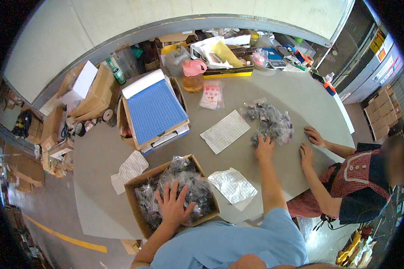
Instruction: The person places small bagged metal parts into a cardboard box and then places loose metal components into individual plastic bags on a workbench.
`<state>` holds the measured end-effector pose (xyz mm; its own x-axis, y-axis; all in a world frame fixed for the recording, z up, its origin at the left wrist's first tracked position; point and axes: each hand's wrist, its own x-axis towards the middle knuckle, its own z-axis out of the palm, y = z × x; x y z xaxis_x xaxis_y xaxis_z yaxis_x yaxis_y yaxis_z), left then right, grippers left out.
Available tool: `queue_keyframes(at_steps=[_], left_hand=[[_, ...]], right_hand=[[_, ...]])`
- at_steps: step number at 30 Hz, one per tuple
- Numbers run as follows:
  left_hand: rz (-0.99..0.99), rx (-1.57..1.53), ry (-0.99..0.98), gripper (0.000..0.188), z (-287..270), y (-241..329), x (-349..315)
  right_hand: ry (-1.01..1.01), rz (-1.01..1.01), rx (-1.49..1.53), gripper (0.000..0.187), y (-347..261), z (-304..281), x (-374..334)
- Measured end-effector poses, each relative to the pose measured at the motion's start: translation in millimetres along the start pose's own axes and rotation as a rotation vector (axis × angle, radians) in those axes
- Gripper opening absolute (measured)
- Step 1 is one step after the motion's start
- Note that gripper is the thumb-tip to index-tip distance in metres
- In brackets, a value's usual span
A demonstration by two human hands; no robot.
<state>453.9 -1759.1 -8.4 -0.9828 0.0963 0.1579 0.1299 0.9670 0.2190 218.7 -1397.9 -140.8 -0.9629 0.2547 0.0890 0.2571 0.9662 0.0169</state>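
My left hand (173, 206) lies with fingers spread on small clear bags of dark parts (180, 165), which fill an open cardboard box (134, 208) at the table's near edge. My right hand (264, 149) reaches over the table to the near side of a pile of similar clear bags with dark parts (274, 120). Its fingertips touch the pile; whether they grip a bag is hidden. A creased white sheet (234, 186) lies between the box and my right forearm, and a gridded sheet (225, 132) lies left of the pile.
A co-worker (345, 184) sits at the right, both hands on the table. At the back left, a clipboard with blue sheets (155, 112) rests on a box. Behind stand a pink-lidded jug (193, 76) and a yellow-black box (229, 71). Another crumpled sheet (130, 171) lies left.
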Motion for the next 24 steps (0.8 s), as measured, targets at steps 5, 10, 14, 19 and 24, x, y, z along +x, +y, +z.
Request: queue_keyframes(at_steps=[5,10,14,19,24], left_hand=[[0.037,-0.011,0.003,0.063,-0.2,-0.6,1.9],[0.003,-0.263,0.239,0.069,11.4,-9.2,-6.7],[0.212,-0.396,0.637,0.066,32.1,-21.7,-10.2],[0.079,-0.121,0.241,0.054,-10.5,0.6,4.4],[-0.011,-0.147,0.121,0.048,5.5,-11.7,-6.4]], right_hand=[[-0.310,0.187,0.858,0.054,23.3,33.2,-10.0],[-0.708,0.175,1.887,0.060,-29.5,-58.7,-77.5],[-0.830,-0.679,1.516,0.049,-70.2,-127.3,-111.7],[-0.186,-0.290,0.676,0.051,-25.1,-77.2,-10.5],[-0.044,0.173,0.099,0.048,-8.2,-74.7,2.3]])
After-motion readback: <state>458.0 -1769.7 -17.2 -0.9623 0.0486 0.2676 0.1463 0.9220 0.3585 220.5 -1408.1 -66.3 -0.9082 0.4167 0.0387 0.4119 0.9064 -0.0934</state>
